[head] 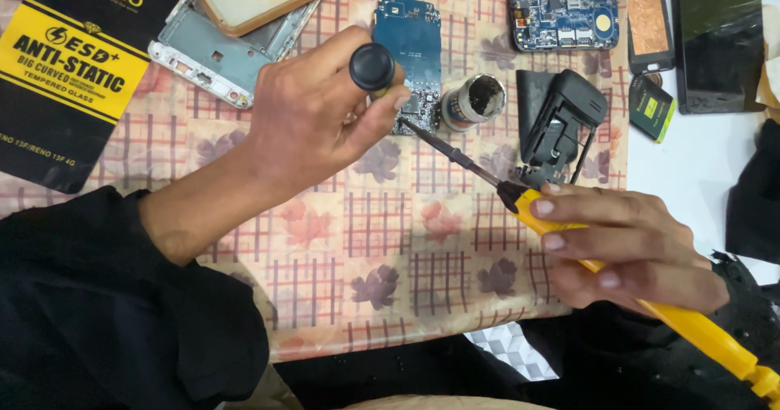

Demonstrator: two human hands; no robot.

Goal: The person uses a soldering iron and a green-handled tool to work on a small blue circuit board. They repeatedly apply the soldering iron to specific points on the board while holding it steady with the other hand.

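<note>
My right hand (630, 247) grips a yellow-handled soldering iron (674, 316); its dark metal tip reaches up-left to the lower edge of a blue circuit board (410, 40) lying on the patterned cloth. My left hand (313, 117) hovers over that board's lower left corner and pinches a small tool with a round black knob (372, 65) between thumb and fingers. A small round tin of dark paste (475, 101) stands just right of the board's lower end, close to the iron's tip.
A second blue circuit board (565, 16) lies at the back right. A black stand (561, 125), a small battery (652, 107), phone parts (650, 20), a grey phone frame (215, 48) and a black and yellow package (69, 69) surround the work spot.
</note>
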